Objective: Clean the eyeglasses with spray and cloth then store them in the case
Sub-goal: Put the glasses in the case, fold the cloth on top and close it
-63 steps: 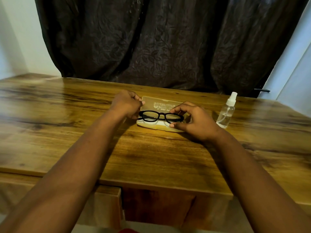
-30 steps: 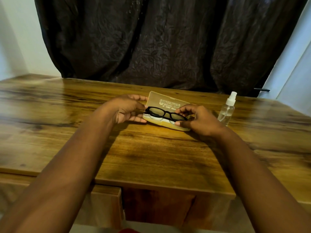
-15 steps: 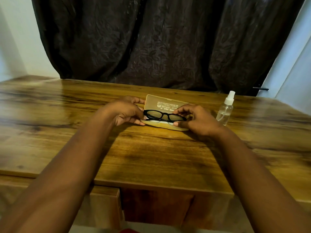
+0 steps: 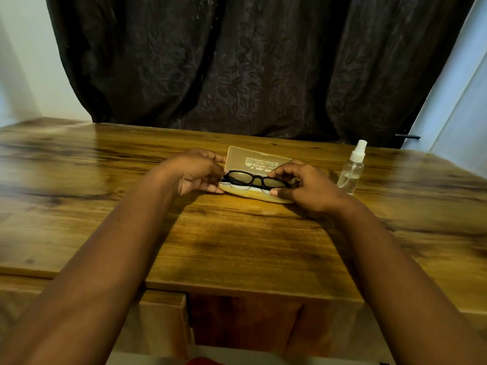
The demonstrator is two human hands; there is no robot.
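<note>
Black plastic eyeglasses (image 4: pixel 257 179) pinched by left hand (image 4: pixel 196 172), right hand (image 4: pixel 307 187), over translucent yellowish case (image 4: pixel 259 160).

Both forearms reach forward, left hand (image 4: pixel 196 171) and right hand (image 4: pixel 307 187) with fingers curled, pinching

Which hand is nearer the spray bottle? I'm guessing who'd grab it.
Right. The right hand pinches the eyeglasses just left of the spray bottle; the left hand holds their far end, beyond the case.
</note>
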